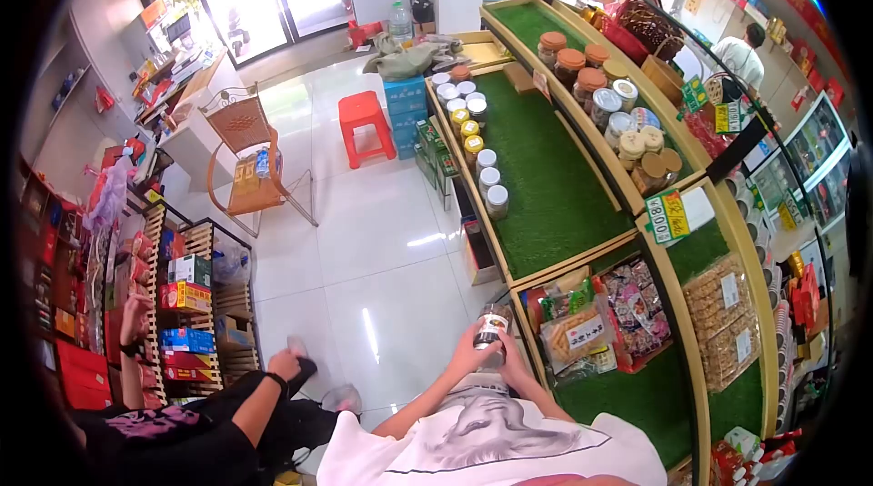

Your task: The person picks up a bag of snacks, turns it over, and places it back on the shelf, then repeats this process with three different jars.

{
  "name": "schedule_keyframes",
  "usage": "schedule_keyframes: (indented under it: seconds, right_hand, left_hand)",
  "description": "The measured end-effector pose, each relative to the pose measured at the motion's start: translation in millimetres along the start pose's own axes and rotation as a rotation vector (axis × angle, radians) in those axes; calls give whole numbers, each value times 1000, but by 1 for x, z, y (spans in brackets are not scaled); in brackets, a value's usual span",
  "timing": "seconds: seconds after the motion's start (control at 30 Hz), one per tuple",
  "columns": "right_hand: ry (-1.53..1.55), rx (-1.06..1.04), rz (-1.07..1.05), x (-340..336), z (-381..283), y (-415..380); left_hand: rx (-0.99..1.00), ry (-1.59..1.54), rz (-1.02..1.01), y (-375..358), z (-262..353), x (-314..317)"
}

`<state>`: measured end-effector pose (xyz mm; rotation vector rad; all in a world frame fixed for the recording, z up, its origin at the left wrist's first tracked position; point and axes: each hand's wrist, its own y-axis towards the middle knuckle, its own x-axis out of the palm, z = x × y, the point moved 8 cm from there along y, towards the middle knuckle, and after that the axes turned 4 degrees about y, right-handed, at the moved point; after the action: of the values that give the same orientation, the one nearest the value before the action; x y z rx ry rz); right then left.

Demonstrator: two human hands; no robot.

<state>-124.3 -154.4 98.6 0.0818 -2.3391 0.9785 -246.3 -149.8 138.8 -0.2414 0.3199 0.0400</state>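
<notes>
In front of my white shirt I hold a clear jar (pixel 492 330) with dark contents and a black-and-white label. My left hand (pixel 468 351) is closed round its left side. Around the lower right side of the same jar wraps my right hand (pixel 516 366), its fingers partly hidden. Just right of my hands, the green-lined display shelf (pixel 555 195) carries a row of white-lidded jars (pixel 487 177) and several yellow-lidded jars (pixel 471 129). Bagged snacks (pixel 576 334) lie in the shelf section nearest my right hand.
A co-worker in black (pixel 182 431) is close on my left, beside a slatted rack (pixel 189 290) of boxes. A wicker chair (pixel 247 154) and a red stool (pixel 365 127) stand on the tiled floor ahead. Orange-lidded jars (pixel 570 60) fill the upper tier. Another person (pixel 741 59) is far right.
</notes>
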Motion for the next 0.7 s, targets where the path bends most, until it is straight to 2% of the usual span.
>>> schedule_keyframes:
  seconds: [0.07,0.2,0.3,0.37,0.47,0.57,0.7]
  right_hand:
    - [-32,21,-46,14,0,28]
    - [44,12,-161,50,-22,91]
    - [55,-65,-63,67,-54,150]
    - [116,-165,-119,91,-86,191]
    - [155,-193,-94,133,-147,219]
    - [1,-431,-104,152,-203,266]
    - [-81,-440,-115,174,-264,294]
  left_hand:
    - [-70,-4,12,22,-6,-15]
    - [21,50,75,82,-10,-42]
    - [108,117,75,139,12,-66]
    - [218,210,86,180,35,-80]
    - [186,112,-12,250,60,-98]
    - [153,-7,-58,316,92,-112]
    - [228,10,-74,388,122,-113]
